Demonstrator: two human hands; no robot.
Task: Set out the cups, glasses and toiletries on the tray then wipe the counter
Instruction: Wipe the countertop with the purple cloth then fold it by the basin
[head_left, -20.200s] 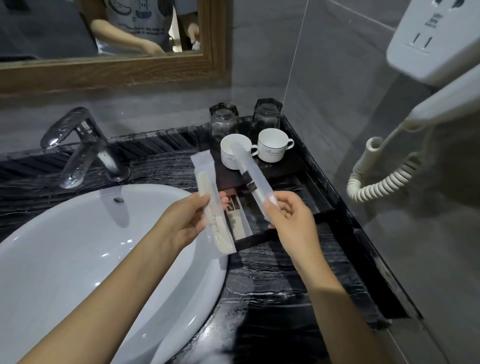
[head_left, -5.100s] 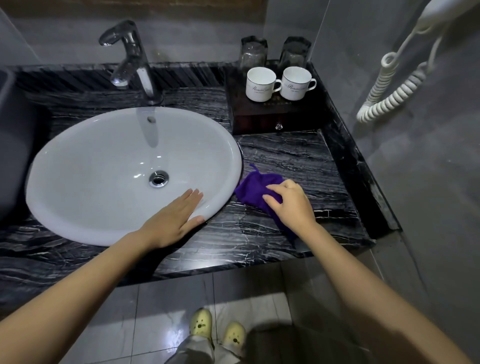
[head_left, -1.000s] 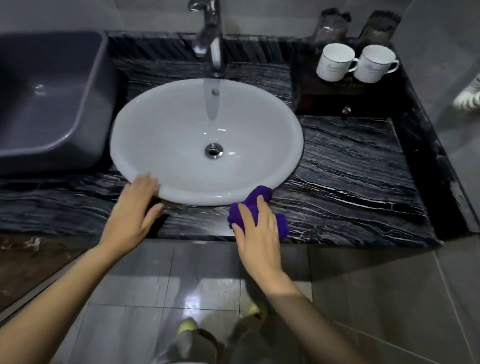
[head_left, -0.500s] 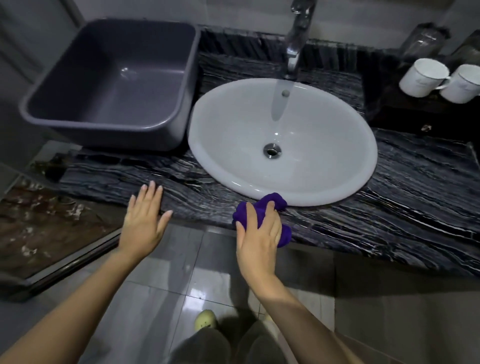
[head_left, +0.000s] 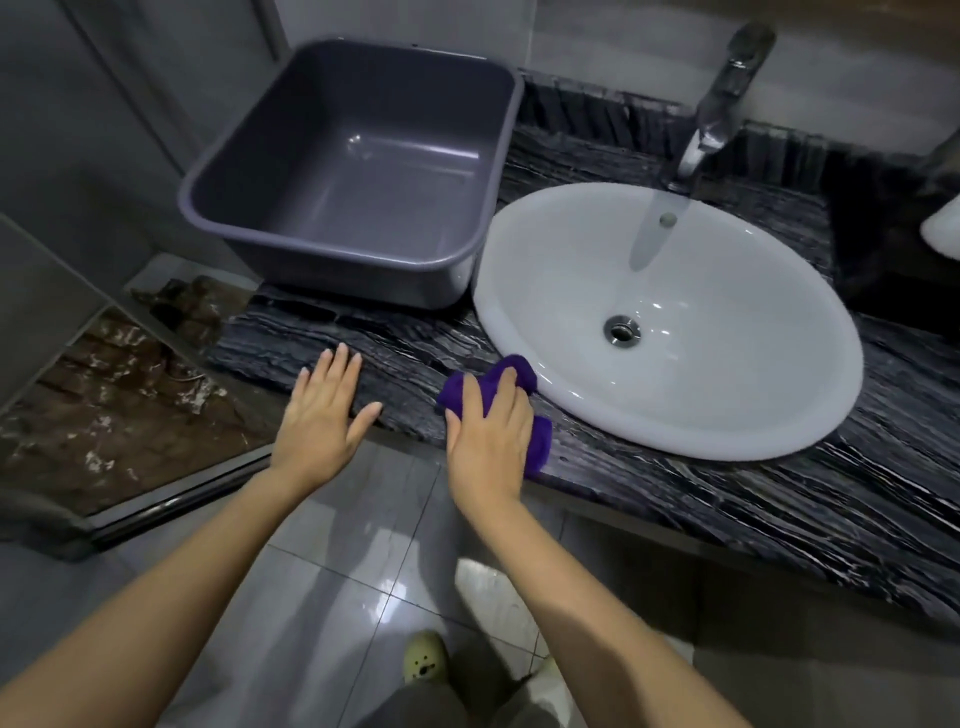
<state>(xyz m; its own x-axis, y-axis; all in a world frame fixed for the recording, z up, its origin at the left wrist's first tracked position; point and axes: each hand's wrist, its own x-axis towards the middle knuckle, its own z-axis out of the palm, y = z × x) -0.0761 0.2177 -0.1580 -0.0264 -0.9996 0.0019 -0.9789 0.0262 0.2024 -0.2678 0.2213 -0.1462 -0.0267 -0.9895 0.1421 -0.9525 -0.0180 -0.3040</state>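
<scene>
Sliding leftward along the front edge since a second ago, the right hand (head_left: 488, 431) presses a bunched purple cloth (head_left: 537, 447) flat-palmed onto the black veined marble counter (head_left: 727, 493) beside the white oval basin (head_left: 779, 415). Left hand (head_left: 324, 410), fingers spread, braces the counter's edge for balance. The cloth's long axis runs away from the person.
</scene>
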